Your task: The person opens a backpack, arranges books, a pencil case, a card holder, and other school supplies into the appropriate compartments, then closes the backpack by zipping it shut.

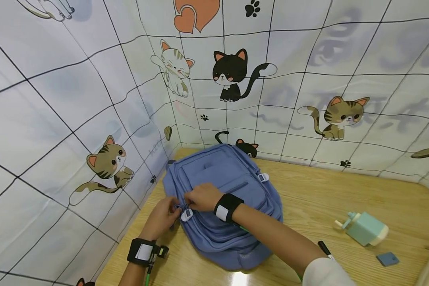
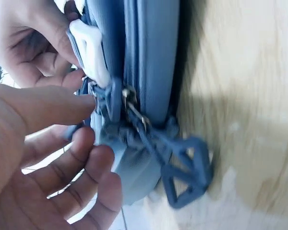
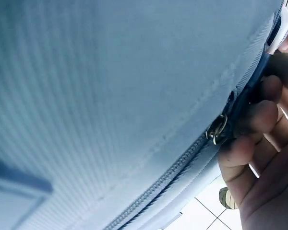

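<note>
Backpack (image 1: pixel 221 171), blue, on wooden tabletop (image 1: pixel 307 190) at six o'clock in head view. At its nine o'clock edge: left hand (image 1: pixel 161 216) and right hand (image 1: pixel 203 198), fingers curled nearly closed, pinching zipper (image 3: pixel 170 177) beside white tag (image 1: pixel 187 215), exact grips partly hidden. Mint-green container (image 1: pixel 365 229) toward three o'clock.

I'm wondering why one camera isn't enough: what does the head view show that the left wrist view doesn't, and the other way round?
Only the head view shows the green box, blue square, pen and heart prints.

Only the left wrist view makes out a metal zip slider and the angular loops of a dangling pull.

Both show the bag, its white tag, the wooden table, the left hand and the right hand.
</note>
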